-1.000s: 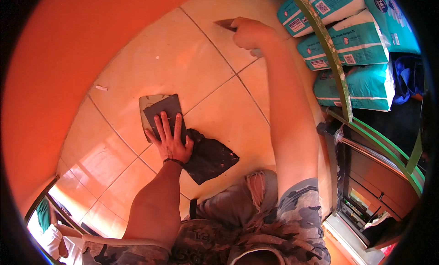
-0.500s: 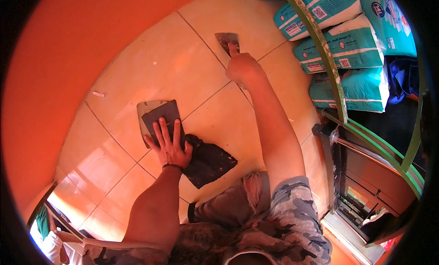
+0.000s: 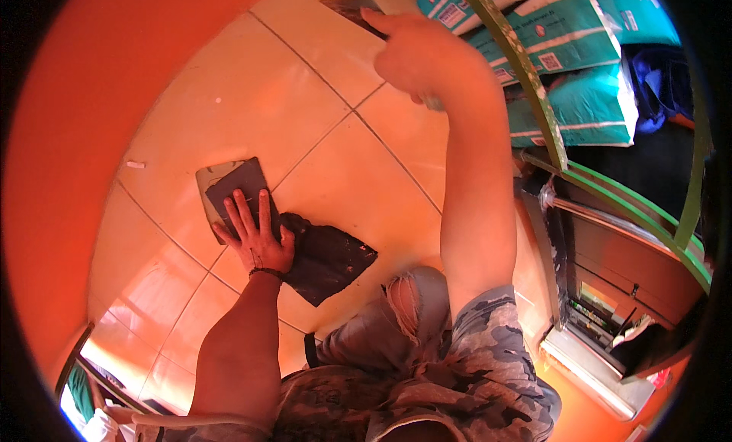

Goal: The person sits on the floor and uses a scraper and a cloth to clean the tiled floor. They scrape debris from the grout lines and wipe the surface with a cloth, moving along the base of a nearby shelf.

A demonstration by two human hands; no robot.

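Observation:
My right hand grips a putty knife, forefinger stretched along its wide, stained blade. It is at the far side of the tiled floor, near the teal packs; the handle is mostly hidden in my fist. My left hand lies flat with fingers spread on a dark grey sheet that looks like sandpaper. Beneath that sheet a tan-backed piece shows at the left. Beside my palm, a larger black, ragged-edged sheet rests on the tiles.
Teal plastic-wrapped packs are stacked at the right behind a green metal bar. Below them stands a dark-framed piece of furniture. An orange wall curves along the left. A small pale scrap lies on the floor near it.
My right hand has moved farther away with the putty knife, whose blade now points more to the left. My left hand stays on the sheet; the view has shifted slightly.

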